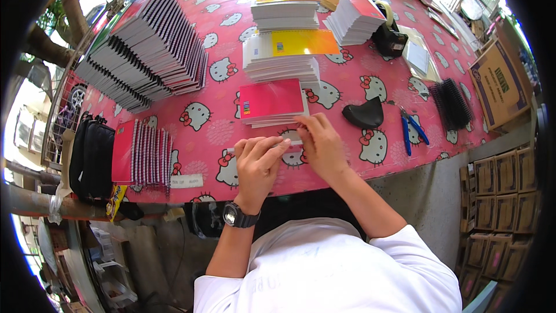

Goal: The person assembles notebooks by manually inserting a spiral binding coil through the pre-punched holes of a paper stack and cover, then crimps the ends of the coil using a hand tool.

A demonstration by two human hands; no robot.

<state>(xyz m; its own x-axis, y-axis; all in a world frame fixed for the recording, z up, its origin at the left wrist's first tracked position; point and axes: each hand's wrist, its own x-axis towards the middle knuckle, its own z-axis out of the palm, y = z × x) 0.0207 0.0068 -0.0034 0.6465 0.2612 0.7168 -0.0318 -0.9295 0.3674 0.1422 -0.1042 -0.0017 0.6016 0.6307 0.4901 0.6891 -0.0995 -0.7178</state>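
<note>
A table (370, 156) under a pink cartoon-cat cloth carries spiral notebooks (145, 52) fanned at the left; stacks of paper booklets (284, 61) in the middle; a tape dispenser (388, 35), blue pliers (412, 129), black binding combs (452, 104) at the right.

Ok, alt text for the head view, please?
Both hands, left hand and right hand, pinch a thin white strip over a pink cartoon-cat tablecloth. A pink-covered notebook stack lies just beyond; spiral-bound notebooks lie left.
</note>
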